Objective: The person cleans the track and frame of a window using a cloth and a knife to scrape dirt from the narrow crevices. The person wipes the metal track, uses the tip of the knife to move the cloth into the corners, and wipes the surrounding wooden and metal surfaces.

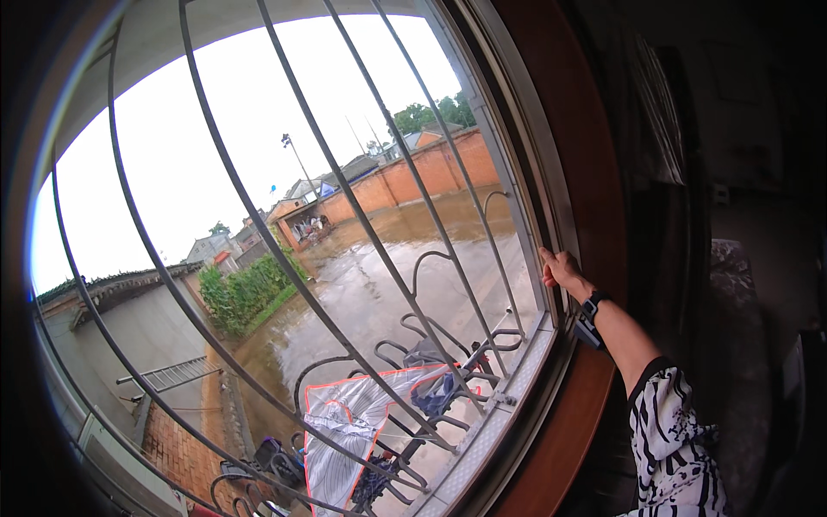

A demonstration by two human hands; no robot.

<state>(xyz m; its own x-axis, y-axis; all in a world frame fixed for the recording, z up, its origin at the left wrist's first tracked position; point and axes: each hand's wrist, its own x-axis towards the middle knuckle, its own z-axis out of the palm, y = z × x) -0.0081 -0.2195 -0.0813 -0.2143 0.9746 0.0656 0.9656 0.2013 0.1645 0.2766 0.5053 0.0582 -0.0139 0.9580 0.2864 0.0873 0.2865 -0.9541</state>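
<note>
My right hand (561,268) reaches to the side frame of a window (557,223), with one digit stretched out along it and the other fingers curled. It appears to touch the metal frame; whether it grips the edge cannot be told. A dark watch (590,306) is on this wrist, and the sleeve (672,446) is white with black markings. My left hand is out of view. Metal security bars (352,194) cross the opening beyond the frame. A pale umbrella with orange edging (342,426) lies against looped metal rods (394,352) outside the bars.
A brown wooden surround (585,413) borders the window, with a pale tiled sill (475,420) outside. Beyond is a wet yard (362,278) with standing water, a brick wall (394,184), green plants (249,294) and a ladder (171,376). The room on the right is dark.
</note>
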